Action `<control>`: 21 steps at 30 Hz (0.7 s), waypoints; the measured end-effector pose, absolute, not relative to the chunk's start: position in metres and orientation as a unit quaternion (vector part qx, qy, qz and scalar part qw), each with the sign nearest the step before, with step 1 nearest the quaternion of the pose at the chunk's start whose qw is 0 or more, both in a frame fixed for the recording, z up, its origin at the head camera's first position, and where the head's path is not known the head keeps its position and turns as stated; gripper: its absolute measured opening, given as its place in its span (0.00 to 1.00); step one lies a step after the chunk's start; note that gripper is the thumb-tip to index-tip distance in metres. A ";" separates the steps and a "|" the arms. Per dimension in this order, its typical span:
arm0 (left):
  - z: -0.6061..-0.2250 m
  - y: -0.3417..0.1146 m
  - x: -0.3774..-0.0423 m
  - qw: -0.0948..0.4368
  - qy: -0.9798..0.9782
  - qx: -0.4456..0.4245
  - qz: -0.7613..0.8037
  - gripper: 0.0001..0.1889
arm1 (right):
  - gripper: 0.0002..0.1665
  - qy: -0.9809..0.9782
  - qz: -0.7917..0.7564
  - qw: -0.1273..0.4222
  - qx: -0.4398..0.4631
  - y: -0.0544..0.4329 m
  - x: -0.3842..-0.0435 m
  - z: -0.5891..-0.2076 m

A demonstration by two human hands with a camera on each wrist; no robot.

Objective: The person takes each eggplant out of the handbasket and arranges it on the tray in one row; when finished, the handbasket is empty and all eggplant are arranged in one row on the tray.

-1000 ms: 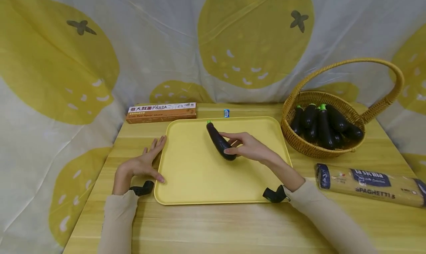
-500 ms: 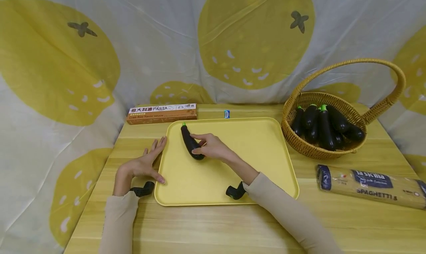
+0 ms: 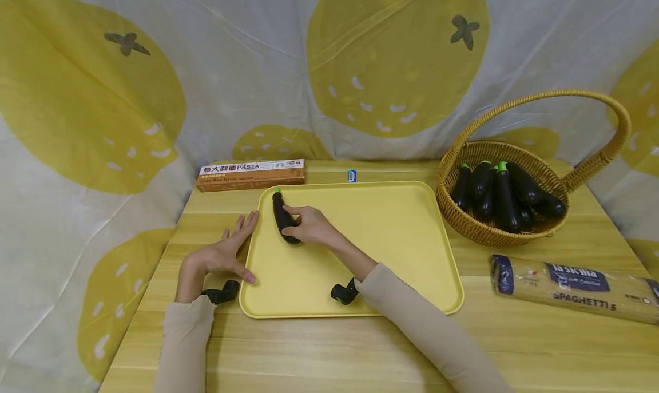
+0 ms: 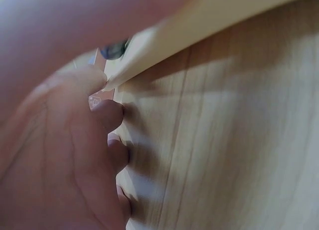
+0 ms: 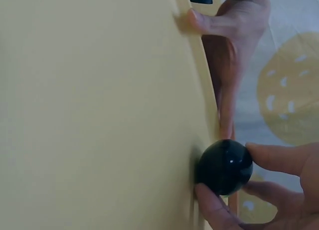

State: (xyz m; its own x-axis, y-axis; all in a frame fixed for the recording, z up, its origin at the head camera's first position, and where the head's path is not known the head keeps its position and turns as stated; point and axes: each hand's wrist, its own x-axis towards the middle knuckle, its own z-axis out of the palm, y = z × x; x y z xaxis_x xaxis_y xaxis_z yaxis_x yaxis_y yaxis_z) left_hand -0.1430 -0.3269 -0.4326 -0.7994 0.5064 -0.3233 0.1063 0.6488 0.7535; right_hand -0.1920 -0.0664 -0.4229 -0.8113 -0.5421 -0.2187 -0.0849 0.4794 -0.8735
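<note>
A dark purple eggplant (image 3: 283, 217) with a green tip is at the left part of the yellow tray (image 3: 355, 278), its tip toward the tray's far left corner. My right hand (image 3: 313, 226) pinches its thick end between thumb and fingers; in the right wrist view the eggplant (image 5: 225, 167) appears end-on, close to the tray surface. Whether it bears on the tray I cannot tell. Fingers spread, my left hand (image 3: 221, 255) rests at the tray's left edge, thumb on the rim. The left wrist view shows its other fingertips on the wooden table.
To the right stands a wicker basket (image 3: 463, 224) with a tall handle, holding several eggplants (image 3: 507, 201). A spaghetti pack (image 3: 576, 287) lies in front of it. Behind the tray are a pasta box (image 3: 251, 175) and a small blue packet (image 3: 352, 175). A lemon-print curtain (image 3: 360, 147) hangs behind.
My right hand has carried the eggplant leftward across the tray, from near its middle to its left side. My left hand has stayed at the left edge.
</note>
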 end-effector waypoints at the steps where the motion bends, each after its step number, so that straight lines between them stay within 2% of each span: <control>1: -0.433 -0.327 -0.143 0.264 0.869 0.176 0.381 0.80 | 0.39 0.826 -0.472 0.240 -0.193 -0.067 -0.192 -0.423; 13: -0.431 -0.327 -0.143 0.268 0.869 0.177 0.375 0.81 | 0.39 0.829 -0.443 0.251 -0.231 -0.067 -0.196 -0.424; 21: -0.432 -0.328 -0.142 0.265 0.870 0.176 0.376 0.81 | 0.45 0.894 -0.338 0.182 -0.231 -0.071 -0.188 -0.417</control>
